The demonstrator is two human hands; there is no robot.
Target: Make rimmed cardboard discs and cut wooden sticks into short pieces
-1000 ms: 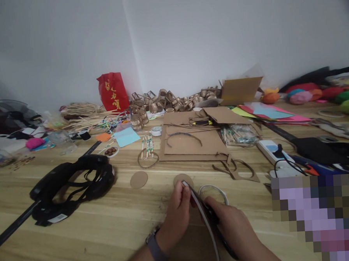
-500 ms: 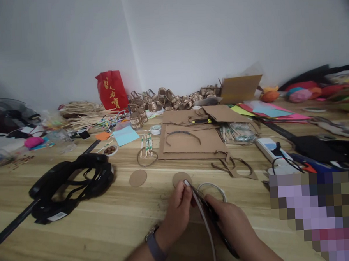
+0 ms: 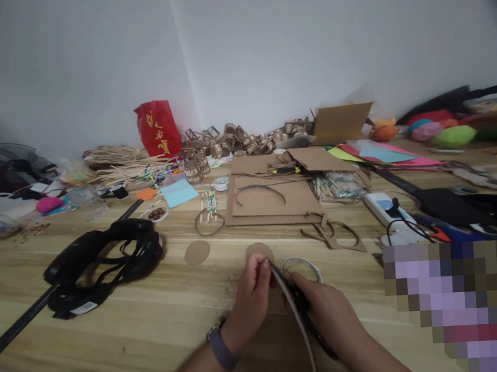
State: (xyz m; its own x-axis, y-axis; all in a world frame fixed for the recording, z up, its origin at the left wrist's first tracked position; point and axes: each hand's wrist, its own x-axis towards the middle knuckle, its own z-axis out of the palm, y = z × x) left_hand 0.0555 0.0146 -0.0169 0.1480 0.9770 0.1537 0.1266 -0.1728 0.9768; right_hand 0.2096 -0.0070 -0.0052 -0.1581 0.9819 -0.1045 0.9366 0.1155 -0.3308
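A thin, curved, pale-edged strip [image 3: 297, 312] runs between the two hands, over the near part of the wood-grain table [image 3: 156, 335]; the left hand [image 3: 252, 285] pinches its upper end, while the right hand [image 3: 328, 312] grips a black tool [image 3: 322, 342] beside it. Farther back, a small white dish [image 3: 165, 215] holds round brown beads [image 3: 156, 213] and a clear plastic bag [image 3: 351, 193] holds slim, green-marked pieces. A pale wall [image 3: 287, 51] rises behind.

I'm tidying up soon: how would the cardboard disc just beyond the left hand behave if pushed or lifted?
Pushed, the cardboard disc would probably slide rather than roll, since it lies flat on the wooden table. It looks thin, so likely light. Lifted, it should stay fairly stiff, judging by its flat face.
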